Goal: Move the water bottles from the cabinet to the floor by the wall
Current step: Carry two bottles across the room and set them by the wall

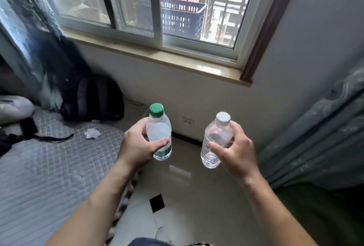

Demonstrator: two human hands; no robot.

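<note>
We see two arms coming in from the bottom of the frame, the left forearm and the right forearm, both bare up to the wrist. The left hand and right hand are bare too. At the bottom centre a strip of dark blue cloth shows, and just right of it a sliver of patterned fabric; we cannot tell which garments these are.

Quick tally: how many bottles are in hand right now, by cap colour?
green-cap bottle: 1, in the left hand
white-cap bottle: 1, in the right hand
Total: 2
</note>
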